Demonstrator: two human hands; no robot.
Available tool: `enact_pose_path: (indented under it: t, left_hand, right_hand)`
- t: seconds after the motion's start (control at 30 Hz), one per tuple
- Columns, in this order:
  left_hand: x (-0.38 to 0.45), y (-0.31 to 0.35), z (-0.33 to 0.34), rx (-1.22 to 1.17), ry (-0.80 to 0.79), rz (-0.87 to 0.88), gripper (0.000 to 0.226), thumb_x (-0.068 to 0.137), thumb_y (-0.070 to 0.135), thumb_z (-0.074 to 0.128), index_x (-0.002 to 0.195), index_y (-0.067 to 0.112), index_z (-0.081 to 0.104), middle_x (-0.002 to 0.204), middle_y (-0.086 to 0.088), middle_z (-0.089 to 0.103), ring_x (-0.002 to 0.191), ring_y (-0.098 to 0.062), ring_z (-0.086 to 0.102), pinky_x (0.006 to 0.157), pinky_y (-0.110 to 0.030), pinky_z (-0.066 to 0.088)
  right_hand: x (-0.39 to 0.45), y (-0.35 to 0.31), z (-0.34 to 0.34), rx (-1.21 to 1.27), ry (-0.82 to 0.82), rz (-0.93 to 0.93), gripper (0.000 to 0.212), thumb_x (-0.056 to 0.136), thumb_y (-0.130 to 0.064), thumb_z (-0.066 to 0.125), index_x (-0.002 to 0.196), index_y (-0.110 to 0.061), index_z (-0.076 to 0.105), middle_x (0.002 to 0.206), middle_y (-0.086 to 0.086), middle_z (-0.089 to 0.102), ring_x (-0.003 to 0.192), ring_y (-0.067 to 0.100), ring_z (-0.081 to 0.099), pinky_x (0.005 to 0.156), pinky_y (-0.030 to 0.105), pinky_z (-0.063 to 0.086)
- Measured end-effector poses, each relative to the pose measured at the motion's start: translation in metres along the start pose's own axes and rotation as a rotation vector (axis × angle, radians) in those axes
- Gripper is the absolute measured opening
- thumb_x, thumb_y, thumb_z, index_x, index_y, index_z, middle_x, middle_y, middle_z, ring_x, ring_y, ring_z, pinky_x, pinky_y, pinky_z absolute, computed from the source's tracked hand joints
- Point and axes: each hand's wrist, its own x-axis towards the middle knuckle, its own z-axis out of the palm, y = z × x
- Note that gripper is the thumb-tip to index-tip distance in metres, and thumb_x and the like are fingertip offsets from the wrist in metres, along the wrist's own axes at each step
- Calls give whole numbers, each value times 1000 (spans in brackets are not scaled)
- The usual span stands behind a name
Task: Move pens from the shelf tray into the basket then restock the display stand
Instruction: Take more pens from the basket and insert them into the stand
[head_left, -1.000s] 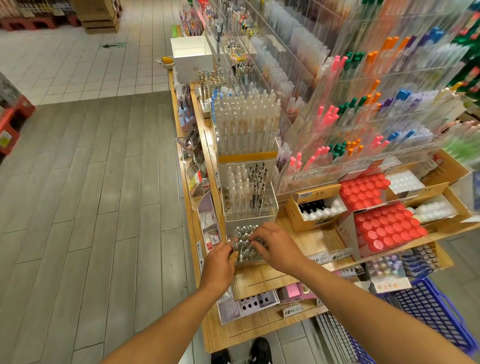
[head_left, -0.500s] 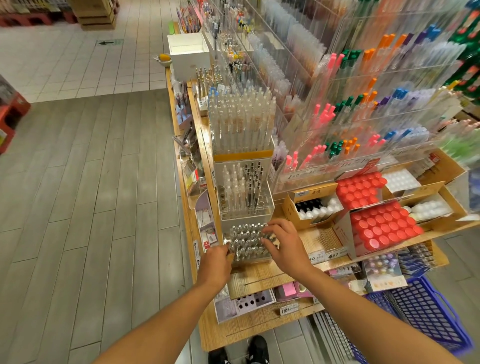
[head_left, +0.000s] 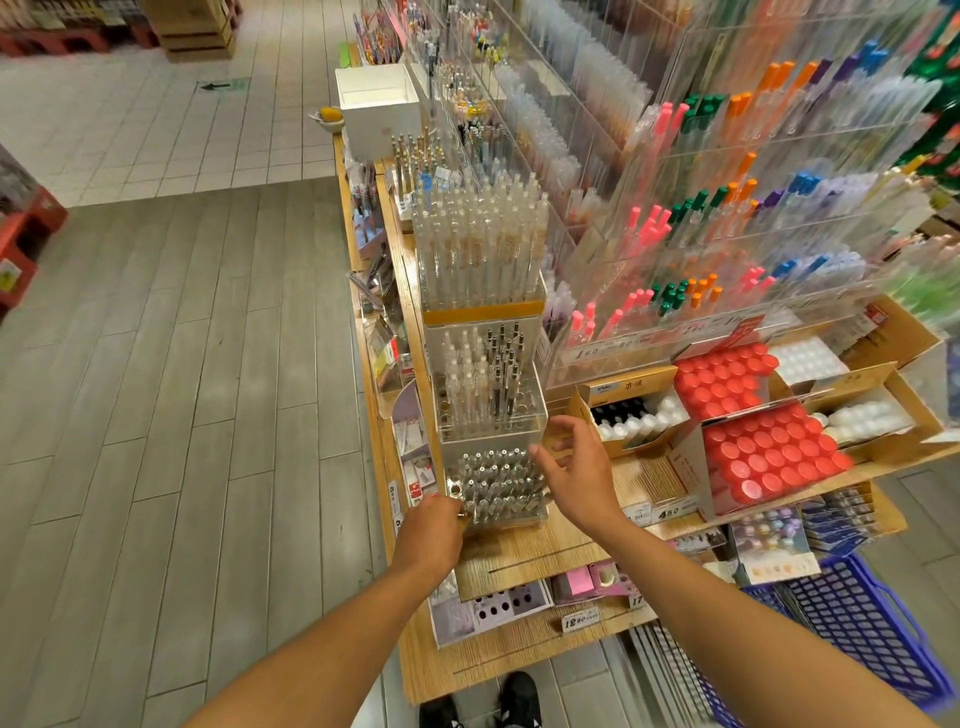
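A clear stepped display stand (head_left: 488, 410) rises from the wooden shelf, with pens upright in three tiers. Its lowest tier (head_left: 498, 486) is packed with silver-tipped pens. My left hand (head_left: 431, 525) grips the front left corner of that lowest tier, fingers curled around it. My right hand (head_left: 571, 467) hovers open just right of the same tier, fingers spread and holding nothing. The blue plastic basket (head_left: 862, 634) stands on the floor at the lower right, below the shelf edge.
Red-capped items in cardboard boxes (head_left: 769, 452) sit right of the stand. Tall acrylic racks of coloured pens (head_left: 701, 218) fill the back right. A white box (head_left: 376, 109) stands further along the shelf. Grey plank floor (head_left: 182, 389) lies to the left.
My right hand has lifted off the lowest tier of pens and opened, moving up and to the right. My left hand has stayed at the tier's front left corner.
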Motion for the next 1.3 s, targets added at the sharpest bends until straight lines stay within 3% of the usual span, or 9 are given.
enact_pose_path:
  t: [0.2,0.3,0.4,0.5,0.67,0.8,1.0,1.17,1.3]
  left_hand:
    - [3,-2,0,19,-49,-39,17,97,17,57,105,15,72,106,-5,69,94,-23,65,82,-35,55]
    - [9,-2,-8,32,-72,-79,30,96,13,58,122,22,67,122,-2,67,103,-22,65,85,-31,54]
    - [23,0,-32,-354,116,-248,39,103,16,44,141,22,53,136,-5,60,99,-21,65,83,-31,52]
    - [43,8,-58,-790,187,-350,44,105,33,42,146,18,46,145,-4,52,126,-25,53,104,-35,43]
    - [60,25,-73,-959,208,-367,33,103,25,50,128,7,63,142,-3,56,118,-19,57,106,-40,46]
    - [60,26,-67,-996,255,-386,22,101,23,55,108,9,70,135,-4,62,109,-20,61,101,-41,50]
    - [53,31,-64,-1012,274,-393,31,101,20,54,126,4,64,139,-7,58,125,-25,55,106,-44,46]
    - [50,35,-60,-1028,288,-408,35,100,18,55,132,4,59,141,-8,56,129,-25,52,109,-42,43]
    - [46,39,-58,-1044,303,-432,34,100,18,55,132,5,60,142,-8,56,128,-25,53,108,-42,44]
  right_hand:
    - [9,-2,2,53,-59,33,46,95,-32,60,136,-18,45,121,-5,56,106,10,56,85,30,54]
    - [15,-6,0,85,-83,47,48,100,-36,49,143,-16,42,132,0,56,115,12,54,95,33,49]
    - [21,-9,0,77,-98,25,47,103,-37,42,145,-16,42,138,0,54,125,14,50,101,31,43]
    - [27,-11,0,67,-115,33,46,104,-36,39,146,-17,41,142,-1,51,131,16,46,107,34,39]
    - [34,-9,-4,98,-169,64,44,105,-32,39,146,-18,41,145,-4,49,135,15,42,108,30,35]
    - [38,-8,-7,121,-200,105,44,104,-32,41,146,-21,43,112,-13,59,110,11,51,101,33,43]
    - [40,-8,-9,162,-200,166,41,104,-29,42,145,-25,43,84,-3,63,84,14,60,88,36,52]
    - [44,-11,-18,159,-255,159,41,104,-28,42,145,-26,43,130,14,59,112,27,59,97,43,49]
    - [45,-13,-25,147,-315,141,43,104,-28,42,147,-22,40,144,1,50,126,18,51,108,40,43]
